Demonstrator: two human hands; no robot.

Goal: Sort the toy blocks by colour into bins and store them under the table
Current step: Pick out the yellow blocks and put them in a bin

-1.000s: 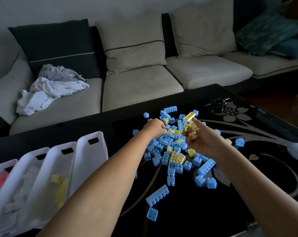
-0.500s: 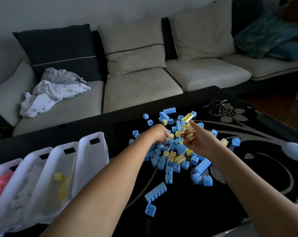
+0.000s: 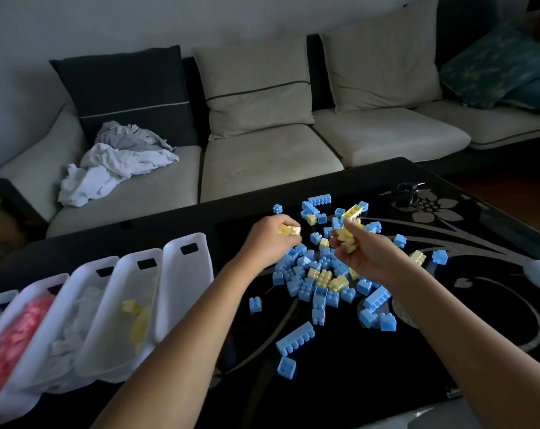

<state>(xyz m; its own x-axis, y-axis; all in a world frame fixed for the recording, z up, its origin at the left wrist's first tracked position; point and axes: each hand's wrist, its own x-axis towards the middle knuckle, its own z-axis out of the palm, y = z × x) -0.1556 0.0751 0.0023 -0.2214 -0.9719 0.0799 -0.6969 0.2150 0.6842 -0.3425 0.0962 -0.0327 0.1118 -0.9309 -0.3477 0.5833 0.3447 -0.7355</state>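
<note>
Head view, centre frame: left hand (image 3: 270, 239) pinches one yellow block (image 3: 290, 230) just above the mixed blue-and-yellow pile (image 3: 302, 283) on the black table (image 3: 324, 382). Right hand (image 3: 364, 255), centre right, cups several yellow blocks (image 3: 344, 239) in curled fingers. Yellow bin (image 3: 120, 274) lower left, second from the right of the white row, partly filled.

Judgement: gathering yellows. Carry both handfuls low and release well inside that bin's walls, clear of the neighbouring bin (image 3: 185, 274). Right handful looks loose; firm the fingers first. More yellows sit mid-pile among blues.
</note>
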